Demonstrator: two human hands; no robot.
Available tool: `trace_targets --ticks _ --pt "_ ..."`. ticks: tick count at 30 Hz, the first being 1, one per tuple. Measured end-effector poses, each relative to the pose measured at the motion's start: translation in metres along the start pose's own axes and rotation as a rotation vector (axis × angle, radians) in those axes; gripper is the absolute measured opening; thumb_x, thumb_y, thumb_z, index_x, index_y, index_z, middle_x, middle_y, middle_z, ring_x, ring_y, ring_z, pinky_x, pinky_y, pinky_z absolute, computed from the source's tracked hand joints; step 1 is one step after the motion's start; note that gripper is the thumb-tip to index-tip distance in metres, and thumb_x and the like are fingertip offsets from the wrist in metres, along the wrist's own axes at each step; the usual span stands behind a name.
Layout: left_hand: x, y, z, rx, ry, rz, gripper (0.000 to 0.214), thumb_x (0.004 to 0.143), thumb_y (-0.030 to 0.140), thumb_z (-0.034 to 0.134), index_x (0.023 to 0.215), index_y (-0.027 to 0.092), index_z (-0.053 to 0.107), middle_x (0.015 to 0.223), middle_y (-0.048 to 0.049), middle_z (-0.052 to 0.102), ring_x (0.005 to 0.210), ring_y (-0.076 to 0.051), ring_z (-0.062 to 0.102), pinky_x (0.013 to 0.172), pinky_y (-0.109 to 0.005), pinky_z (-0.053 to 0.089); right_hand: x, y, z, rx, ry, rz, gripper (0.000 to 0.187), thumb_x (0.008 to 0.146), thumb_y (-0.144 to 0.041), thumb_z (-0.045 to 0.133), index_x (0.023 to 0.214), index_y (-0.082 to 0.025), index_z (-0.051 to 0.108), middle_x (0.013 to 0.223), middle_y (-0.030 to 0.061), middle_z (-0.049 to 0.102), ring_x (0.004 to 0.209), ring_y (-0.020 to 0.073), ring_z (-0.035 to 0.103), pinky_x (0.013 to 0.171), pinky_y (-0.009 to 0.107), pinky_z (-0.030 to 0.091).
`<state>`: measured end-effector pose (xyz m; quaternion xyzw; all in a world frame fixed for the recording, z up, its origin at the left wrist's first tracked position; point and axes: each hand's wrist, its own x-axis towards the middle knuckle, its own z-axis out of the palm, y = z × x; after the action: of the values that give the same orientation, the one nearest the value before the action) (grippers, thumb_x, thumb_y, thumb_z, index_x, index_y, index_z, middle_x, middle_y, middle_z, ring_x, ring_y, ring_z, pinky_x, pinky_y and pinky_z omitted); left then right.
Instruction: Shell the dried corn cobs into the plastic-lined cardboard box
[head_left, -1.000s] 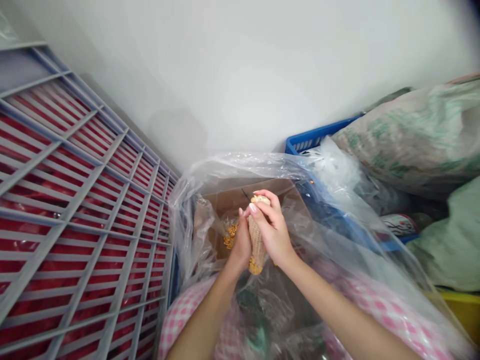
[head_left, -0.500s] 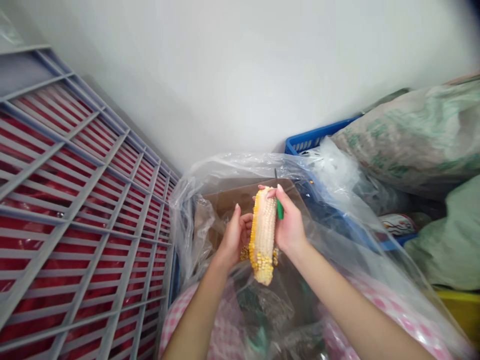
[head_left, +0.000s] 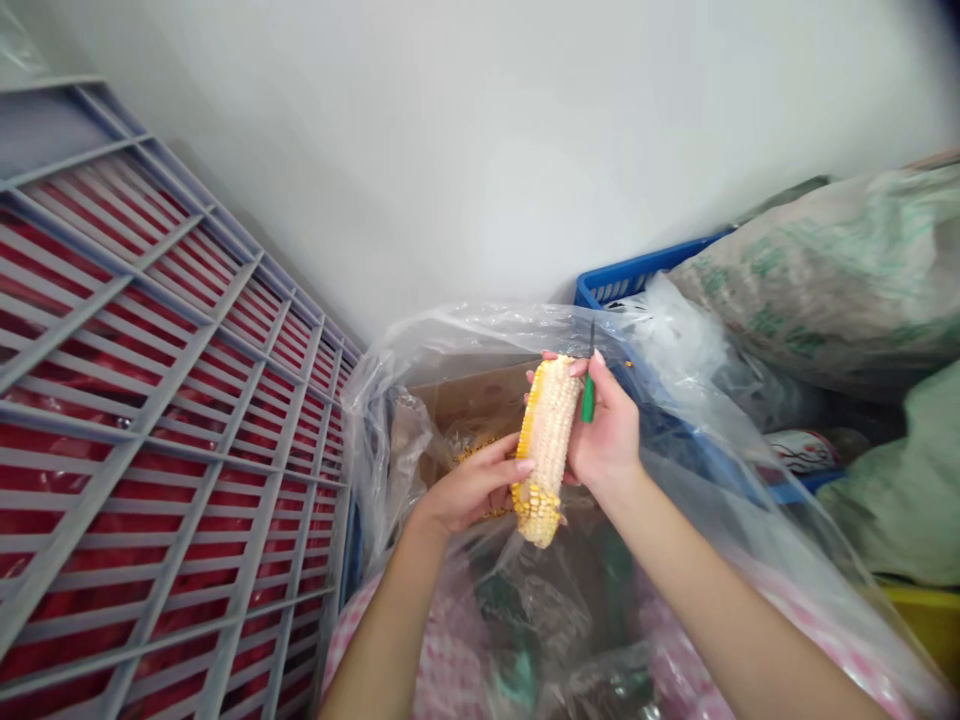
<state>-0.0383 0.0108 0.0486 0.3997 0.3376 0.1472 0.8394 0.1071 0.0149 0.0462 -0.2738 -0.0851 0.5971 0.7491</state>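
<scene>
A corn cob (head_left: 551, 430), largely stripped to its pale core, is held upright and slightly tilted between my hands. Yellow kernels still line its left side and its lower end. My left hand (head_left: 480, 480) grips the lower left of the cob, thumb across its face. Around its upper right side, my right hand (head_left: 607, 425) is closed, also holding a small screwdriver-like tool (head_left: 588, 395) with a green handle and a thin dark shaft pointing up. Loose kernels (head_left: 480, 445) lie below in a cardboard box (head_left: 480, 388) lined with a clear plastic bag (head_left: 420, 330).
A grey slatted plastic crate (head_left: 165, 420) with red behind its slats stands at the left. To the right are a blue basket (head_left: 600, 285), a large patterned sack (head_left: 832, 270) and a pale green bag (head_left: 900, 480). A white wall (head_left: 465, 150) rises behind.
My left hand has come over from beside the cob and now grips its lower part. The cob and my right hand with the tool have shifted a little right and up.
</scene>
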Motion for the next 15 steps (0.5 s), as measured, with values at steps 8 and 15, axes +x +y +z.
trace_targets --ticks 8,15 --pt "0.012 0.001 -0.020 0.480 0.490 0.276 0.030 0.074 0.038 0.056 0.098 0.021 0.063 0.107 -0.0064 0.062 0.103 -0.020 0.053 0.086 -0.029 0.040 0.005 -0.003 -0.005 -0.063 0.038 -0.046 0.028 0.070 -0.046 0.056 0.061 -0.022 0.048 0.092 -0.0030 0.063 0.078 0.0183 0.062 0.061 0.031 0.049" --pt "0.024 -0.018 0.008 -0.193 0.063 -0.109 0.066 0.075 0.068 0.027 0.078 0.012 0.061 0.063 -0.0075 0.062 0.056 -0.017 0.060 0.054 -0.029 0.047 0.000 0.002 0.000 -0.134 0.017 -0.036 0.030 0.073 -0.048 0.052 0.060 -0.022 0.046 0.095 -0.0026 0.064 0.079 0.0168 0.061 0.065 0.030 0.047"
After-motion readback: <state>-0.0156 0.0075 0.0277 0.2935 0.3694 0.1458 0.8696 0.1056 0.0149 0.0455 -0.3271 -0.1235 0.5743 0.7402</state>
